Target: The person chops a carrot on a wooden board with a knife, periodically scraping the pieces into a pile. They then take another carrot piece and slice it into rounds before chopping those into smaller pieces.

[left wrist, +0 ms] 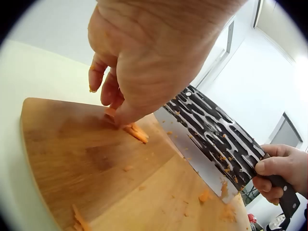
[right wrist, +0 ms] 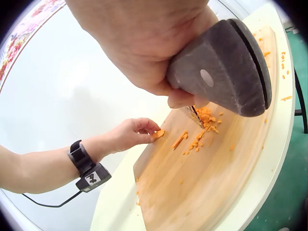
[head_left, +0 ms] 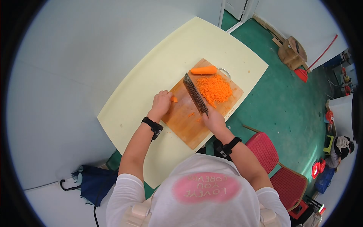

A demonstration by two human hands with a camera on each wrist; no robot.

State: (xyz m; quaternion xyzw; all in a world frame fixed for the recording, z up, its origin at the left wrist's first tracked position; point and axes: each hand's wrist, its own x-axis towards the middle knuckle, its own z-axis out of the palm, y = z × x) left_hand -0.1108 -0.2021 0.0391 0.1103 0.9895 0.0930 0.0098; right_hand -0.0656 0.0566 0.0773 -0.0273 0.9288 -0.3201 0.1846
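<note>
Green flooring surrounds a pale yellow table (head_left: 159, 75) with rounded corners, pushed against a white wall, and on it lies a wooden cutting board (head_left: 185, 125) with a smooth, warm-brown grain. A person leans over it; their head and white shirt fill the bottom of the head view and hide the near table edge. The right hand (head_left: 213, 120) is wrapped round the dark handle of a cleaver (head_left: 196, 94), whose broad blade has a hammered, dark-and-silver mottled face and stands on edge across the board; from the right wrist view only the grey butt of the handle shows, and the blade is almost wholly hidden behind it. The left hand (head_left: 160, 103) rests at the board's left edge, fingertips curled down and pinching a small carrot piece (head_left: 174, 99) against the wood, just left of the blade and not touching it. How much of that piece lies under the fingers cannot be made out. Beyond the blade sits a loose heap of finely chopped carrot (head_left: 214, 89), with a whole carrot stub (head_left: 204, 70) lying at the far end of the board. Small orange scraps (right wrist: 199, 137) dot the wood near the blade. A metal loop (head_left: 225, 71) pokes out at the board's far corner, mostly hidden. Red chairs (head_left: 280, 170) stand to the right, partly cut off, and a dark folded umbrella (head_left: 89, 183) lies by the wall.
</note>
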